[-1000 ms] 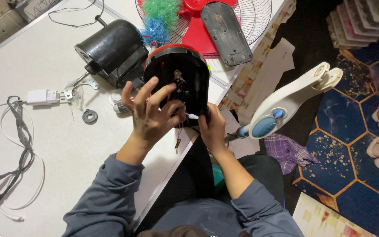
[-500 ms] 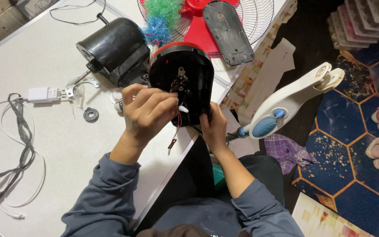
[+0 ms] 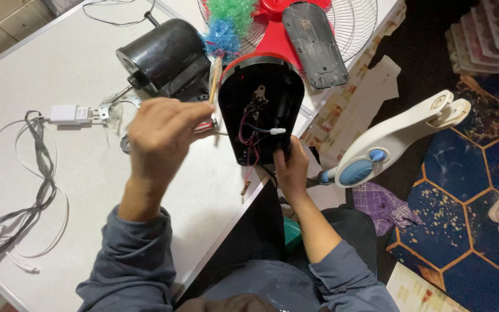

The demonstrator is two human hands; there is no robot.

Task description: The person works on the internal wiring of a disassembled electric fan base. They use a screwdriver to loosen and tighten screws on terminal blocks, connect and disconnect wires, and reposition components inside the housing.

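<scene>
Your right hand [image 3: 291, 167] grips the lower edge of the open fan housing [image 3: 261, 110]. Your left hand [image 3: 163, 138], just beside it, looks pinched on thin wires [image 3: 204, 125], though blurred. Tugging could snap them or tip the housing off the table [image 3: 76, 190].

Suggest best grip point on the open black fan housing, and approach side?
Probably the narrow lower end of the black housing, from the near table edge, where the right hand grips it now. The open cavity faces up with loose wires, so avoid gripping inside.
</scene>
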